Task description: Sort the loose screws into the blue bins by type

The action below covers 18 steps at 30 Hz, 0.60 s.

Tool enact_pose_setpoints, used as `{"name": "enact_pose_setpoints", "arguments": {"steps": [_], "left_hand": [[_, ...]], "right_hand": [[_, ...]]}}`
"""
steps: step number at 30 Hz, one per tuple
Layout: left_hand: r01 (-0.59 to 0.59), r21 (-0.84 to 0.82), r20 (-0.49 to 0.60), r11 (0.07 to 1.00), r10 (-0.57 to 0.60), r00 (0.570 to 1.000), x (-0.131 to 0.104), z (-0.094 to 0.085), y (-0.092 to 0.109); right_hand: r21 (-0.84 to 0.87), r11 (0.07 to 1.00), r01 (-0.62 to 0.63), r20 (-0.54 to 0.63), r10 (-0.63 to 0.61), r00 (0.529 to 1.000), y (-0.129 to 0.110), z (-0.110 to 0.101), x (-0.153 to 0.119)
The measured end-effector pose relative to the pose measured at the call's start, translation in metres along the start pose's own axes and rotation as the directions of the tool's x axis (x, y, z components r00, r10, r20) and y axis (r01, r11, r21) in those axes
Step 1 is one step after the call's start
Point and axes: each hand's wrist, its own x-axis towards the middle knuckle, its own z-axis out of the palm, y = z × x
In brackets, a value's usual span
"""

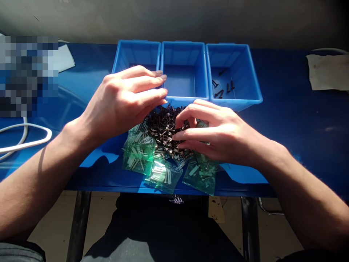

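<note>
Screws (163,136) in big dark pile on blue worktop (294,120), just near side of blue middle bin (181,78). Right hand (218,131) at right side of pile, fingers bent, little apart, tips down at screws; cannot tell if grip has one. Left hand (127,94) over near edge of left bin (139,54), fingers nearly straight, close together; cannot tell if grip has anything. Few loose screws inside right bin (237,74). Green see-through bags (139,156) with white bits, around near side of pile.
</note>
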Motion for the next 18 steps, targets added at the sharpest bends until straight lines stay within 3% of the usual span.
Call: {"name": "enact_pose_setpoints", "arguments": {"steps": [8, 15, 18], "left_hand": [[-0.010, -0.018, -0.022, 1.000, 0.009, 1.000, 0.000, 0.001, 0.000], [0.022, 0.020, 0.031, 1.000, -0.023, 0.999, -0.001, -0.001, 0.001], [0.007, 0.028, 0.019, 1.000, -0.008, 1.000, -0.001, 0.000, 0.001]], "right_hand": [[-0.109, 0.994, -0.007, -0.066, 0.000, 0.998, 0.003, 0.014, 0.001], [-0.077, 0.980, -0.183, -0.143, 0.171, 0.975, -0.005, 0.005, 0.001], [-0.062, 0.985, -0.163, -0.213, 0.146, 0.966, -0.006, 0.002, 0.000]]}}
